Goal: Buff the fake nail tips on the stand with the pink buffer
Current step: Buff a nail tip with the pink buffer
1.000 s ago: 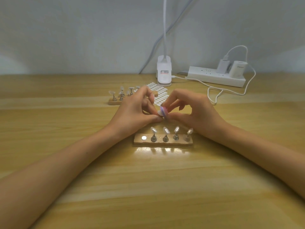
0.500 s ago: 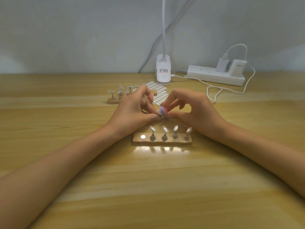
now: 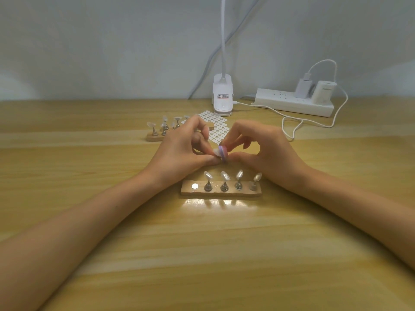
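Note:
A wooden stand (image 3: 221,192) lies in front of me with several nail tips on metal pegs and one bare magnet spot (image 3: 195,186) at its left end. Just behind it, my left hand (image 3: 179,153) pinches a clear nail tip (image 3: 216,151), probably still on its peg, which the fingers hide. My right hand (image 3: 267,151) pinches the small pink buffer (image 3: 224,154) between thumb and forefinger, its face pressed against that nail tip. Both hands hover just above the table.
A second wooden stand (image 3: 155,137) with several nail tips sits further back left. A sheet of white adhesive tabs (image 3: 215,124) lies behind my hands. At the back stand a white clip lamp (image 3: 222,97), a power strip (image 3: 292,105) with chargers and a looping white cable (image 3: 289,129).
Both hands stay in place behind the stand; the buffer shifts only slightly against the held nail tip.

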